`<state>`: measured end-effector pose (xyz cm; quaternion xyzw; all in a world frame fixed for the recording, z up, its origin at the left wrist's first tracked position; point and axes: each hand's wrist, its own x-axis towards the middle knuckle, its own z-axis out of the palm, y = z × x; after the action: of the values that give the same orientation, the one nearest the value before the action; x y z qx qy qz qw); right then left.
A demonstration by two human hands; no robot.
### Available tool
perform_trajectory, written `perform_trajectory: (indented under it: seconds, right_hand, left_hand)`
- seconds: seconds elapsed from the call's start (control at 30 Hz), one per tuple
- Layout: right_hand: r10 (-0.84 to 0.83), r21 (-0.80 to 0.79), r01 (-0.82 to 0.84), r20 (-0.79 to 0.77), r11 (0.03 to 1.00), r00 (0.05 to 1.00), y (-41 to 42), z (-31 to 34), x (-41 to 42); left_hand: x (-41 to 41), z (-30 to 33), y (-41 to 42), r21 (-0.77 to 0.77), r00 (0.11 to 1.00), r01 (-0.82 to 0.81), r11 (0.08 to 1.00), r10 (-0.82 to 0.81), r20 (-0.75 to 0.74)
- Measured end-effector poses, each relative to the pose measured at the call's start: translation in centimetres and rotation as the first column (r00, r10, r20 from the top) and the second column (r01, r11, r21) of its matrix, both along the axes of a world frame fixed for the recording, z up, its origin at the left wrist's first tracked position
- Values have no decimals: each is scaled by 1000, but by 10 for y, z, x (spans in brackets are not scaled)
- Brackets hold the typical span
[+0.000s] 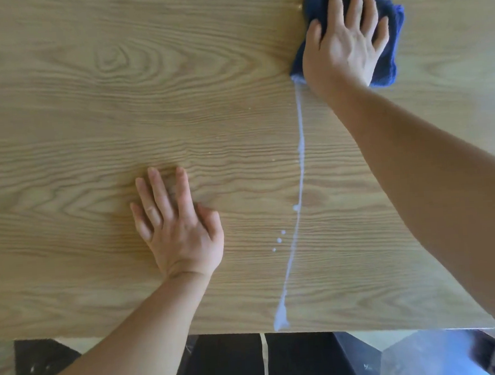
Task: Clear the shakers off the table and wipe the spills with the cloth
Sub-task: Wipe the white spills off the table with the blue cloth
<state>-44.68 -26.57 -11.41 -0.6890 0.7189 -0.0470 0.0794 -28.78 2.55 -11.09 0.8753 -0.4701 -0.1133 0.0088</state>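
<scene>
**Cloth pressed at the far end of the spill**

A folded blue cloth is pressed flat on the wooden table by the right hand, fingers straight and spread. A thin white spill line is seen running from the cloth's near corner to the table's near edge (small drops beside it). Left of the spill, the left hand is laid flat on the table, fingers straight.

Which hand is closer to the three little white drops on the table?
The left hand. It rests flat on the table just left of the drops. The right hand is far beyond them, pressing the blue cloth.
</scene>
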Motion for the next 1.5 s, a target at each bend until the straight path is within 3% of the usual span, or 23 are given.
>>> perform_trajectory:
  seconds: [0.2,0.4,0.87,1.1,1.17,1.27,1.4,1.47,1.5]
  right_hand:
    - [82,7,-82,5,997,997,-17,0,-1]
    - [97,28,-98,28,995,995,23,2,-30]
    - [-234,189,232,-11,954,972,355,17,-104]
    - [-425,234,407,30,883,905,450,12,-43]
    - [-364,254,344,35,904,931,463,11,-5]
    - [-137,248,124,39,961,990,468,9,45]
    - [167,235,-179,72,955,983,457,9,47]
    - [208,220,-221,80,950,975,450,10,21]
    - [155,209,-166,70,964,986,445,9,3]
  left_hand:
    - [0,-3,1,-41,1000,-7,999,7,15]
    - [-1,-5,2,-79,1000,-12,997,13,5]
    - [3,-4,6,-152,996,6,988,-19,-88]
    - [5,-7,7,-167,994,2,986,-19,-106]
    - [5,-7,8,-172,994,2,985,-21,-110]
    - [6,-8,8,-190,994,7,982,-29,-110]
    - [8,-8,9,-200,993,25,979,-47,-104]
    - [8,-8,9,-204,993,20,979,-44,-113]
    - [8,-9,9,-209,993,13,978,-38,-113]
